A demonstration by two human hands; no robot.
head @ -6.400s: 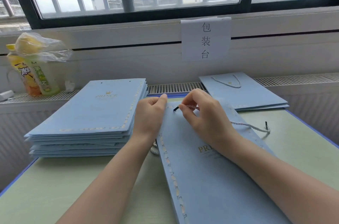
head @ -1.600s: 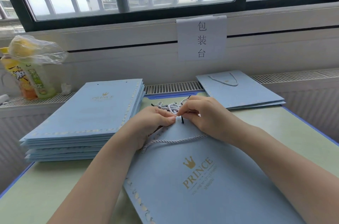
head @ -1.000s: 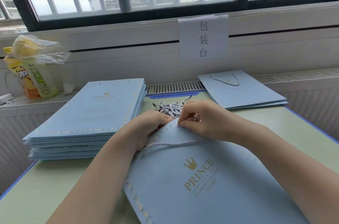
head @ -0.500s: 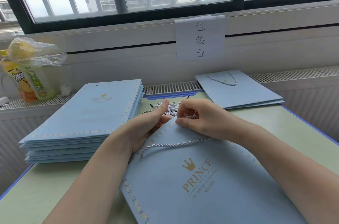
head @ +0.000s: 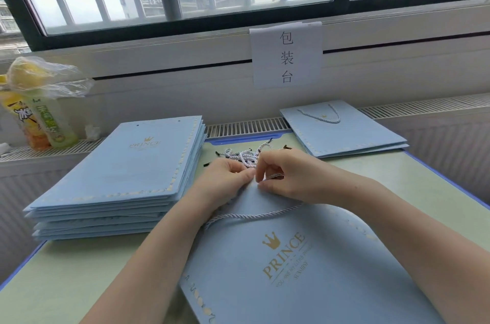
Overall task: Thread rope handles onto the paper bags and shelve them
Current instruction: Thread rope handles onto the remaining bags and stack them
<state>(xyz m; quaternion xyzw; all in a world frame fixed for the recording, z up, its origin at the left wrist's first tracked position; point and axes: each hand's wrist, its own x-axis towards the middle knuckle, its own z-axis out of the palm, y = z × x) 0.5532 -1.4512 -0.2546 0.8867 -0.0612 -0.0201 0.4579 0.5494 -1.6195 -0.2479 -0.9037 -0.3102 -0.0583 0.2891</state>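
Blue paper bag (head: pixel 305 270) lies flat on the green surface (head: pixel 66 284), mouth edge away from the person. Left hand (head: pixel 225 180) fingers curled, pinching the bag's top edge. Right hand (head: pixel 286 178) pinches the rope handle (head: pixel 254 216) at the top edge; the rope loops across the bag front. Loose ropes pile (head: pixel 246 156) just behind the hands. Unthreaded bag stack (head: pixel 119 178) left, finished bags (head: pixel 344 135) back right.

Left hand (head: pixel 228 178) thumb lowered since before, pinching bag (head: pixel 305 265) edge beside right hand (head: pixel 289 178).
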